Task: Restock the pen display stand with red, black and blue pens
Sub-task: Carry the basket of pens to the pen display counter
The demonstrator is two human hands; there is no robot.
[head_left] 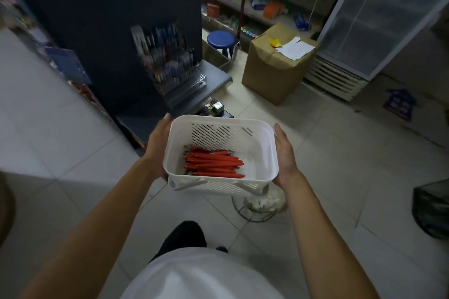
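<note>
I carry a white slotted plastic basket (264, 136) in front of me at waist height. Several red pens (213, 164) lie in a bundle on its floor, tips pointing right. My left hand (158, 143) holds the basket's left wall, thumb along the rim. My right hand (285, 155) holds the right wall, thumb up beside the rim; the fingers of both hands are hidden under the basket. Ahead on a dark shelf stands the clear pen display stand (167, 58), blurred, with dark, blue and red pens in its slots.
A tall dark shelf unit (102, 31) rises on the left. A blue stool (221, 40), a taped cardboard box (274, 68) and a glass-door fridge (379, 19) stand ahead right. Pale floor tiles (328, 153) lie between. A wire floor fan (257, 204) sits below the basket.
</note>
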